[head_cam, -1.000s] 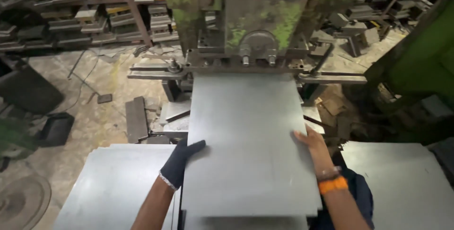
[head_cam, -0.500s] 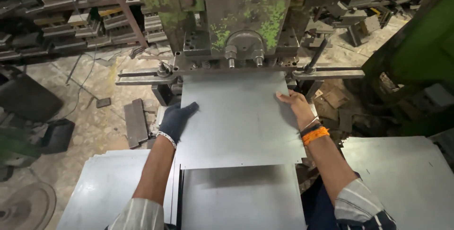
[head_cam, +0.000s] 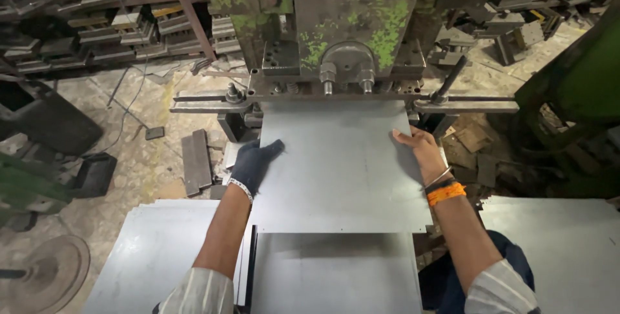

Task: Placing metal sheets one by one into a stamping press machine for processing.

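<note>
A flat grey metal sheet (head_cam: pixel 339 172) lies in front of me with its far edge under the head of a worn green press (head_cam: pixel 349 23). My left hand (head_cam: pixel 254 164), in a dark glove, grips the sheet's left edge. My right hand (head_cam: pixel 420 149), bare with orange and metal bangles at the wrist, holds the right edge. Below the sheet's near edge lies a stack of similar sheets (head_cam: pixel 332 275).
More grey sheets are stacked at the lower left (head_cam: pixel 155 256) and lower right (head_cam: pixel 555 249). Racks of dark metal dies (head_cam: pixel 110 23) fill the back left. Metal blocks (head_cam: pixel 196 159) and scrap lie on the floor. A green machine frame (head_cam: pixel 581 81) stands at right.
Both hands have pushed the sheet away from me, so its far edge now sits under the press head. The stack beneath has become uncovered.
</note>
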